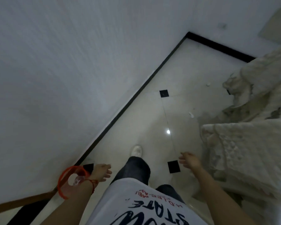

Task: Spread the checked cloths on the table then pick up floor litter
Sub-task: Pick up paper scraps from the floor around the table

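From the head camera I look steeply down at a glossy cream tiled floor (182, 78) set with small black square inlays. A white wall (71, 62) fills the upper left, meeting the floor along a black skirting strip (128, 101) that turns a corner at the top.

My left hand (102, 172) hangs low at the left, fingers loosely extended and holding nothing. A red cord (63, 179) loops from that wrist, with a small clear round piece (77, 181) on it. My right hand (189, 159) hangs at the right, fingers relaxed and spread, also holding nothing. The two hands are well apart, one on either side of my legs.

Between them I see dark trousers (136, 169), one white shoe (137, 151) stepping forward, and a white T-shirt with dark blue lettering (144, 208).

Two small white scraps of litter lie on the floor near its right side: one (191, 114) near the middle, another (208, 84) further up. Both are pale, crumpled and too small and blurred to identify.

Along the right edge stands a bulky shape draped in pale, textured fabric (250, 143), just beside the scraps. I cannot make out any checked pattern on it.
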`<control>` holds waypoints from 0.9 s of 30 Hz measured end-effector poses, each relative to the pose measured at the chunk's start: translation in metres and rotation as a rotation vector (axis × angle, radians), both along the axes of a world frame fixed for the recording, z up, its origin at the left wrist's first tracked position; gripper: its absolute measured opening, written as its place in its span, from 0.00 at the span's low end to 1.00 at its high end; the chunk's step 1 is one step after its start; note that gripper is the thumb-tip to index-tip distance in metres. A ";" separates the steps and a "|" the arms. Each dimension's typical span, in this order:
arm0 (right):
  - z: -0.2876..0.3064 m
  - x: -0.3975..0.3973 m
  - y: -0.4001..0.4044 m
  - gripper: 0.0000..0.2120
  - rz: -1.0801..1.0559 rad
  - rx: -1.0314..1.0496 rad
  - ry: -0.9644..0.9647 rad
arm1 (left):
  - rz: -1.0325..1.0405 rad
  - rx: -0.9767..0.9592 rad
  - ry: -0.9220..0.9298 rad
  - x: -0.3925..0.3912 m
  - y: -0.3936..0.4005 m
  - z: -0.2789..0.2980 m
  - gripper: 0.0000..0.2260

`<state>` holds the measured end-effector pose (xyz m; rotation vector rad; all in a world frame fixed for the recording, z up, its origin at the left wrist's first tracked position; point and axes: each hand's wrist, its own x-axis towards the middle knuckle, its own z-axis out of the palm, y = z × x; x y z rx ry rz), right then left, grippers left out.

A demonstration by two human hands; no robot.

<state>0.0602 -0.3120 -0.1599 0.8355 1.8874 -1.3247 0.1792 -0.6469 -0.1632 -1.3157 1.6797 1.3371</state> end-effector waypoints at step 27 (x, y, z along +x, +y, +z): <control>-0.050 -0.330 0.061 0.16 -0.693 -0.022 -0.182 | -0.599 0.056 0.104 -0.649 0.101 0.003 0.07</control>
